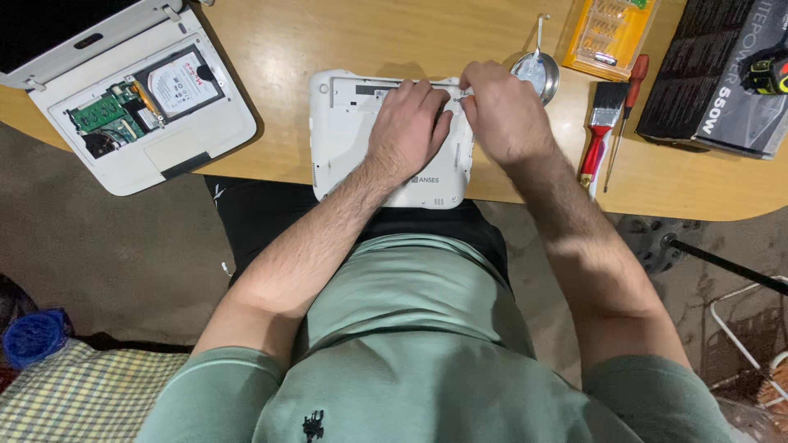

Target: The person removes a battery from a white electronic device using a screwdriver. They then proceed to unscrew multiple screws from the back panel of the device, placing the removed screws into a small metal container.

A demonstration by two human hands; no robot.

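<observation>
Two boxes [716,78] beside right hand [502,111]

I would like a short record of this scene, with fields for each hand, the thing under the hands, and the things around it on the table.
left hand: lies flat on the small white laptop
right hand: fingertips pinch at the laptop's far edge; what they hold is hidden
far left: opened white laptop, circuit board and drive exposed
right side: metal dish, brush, red screwdriver, yellow bit case, black box
surface: wooden table
</observation>
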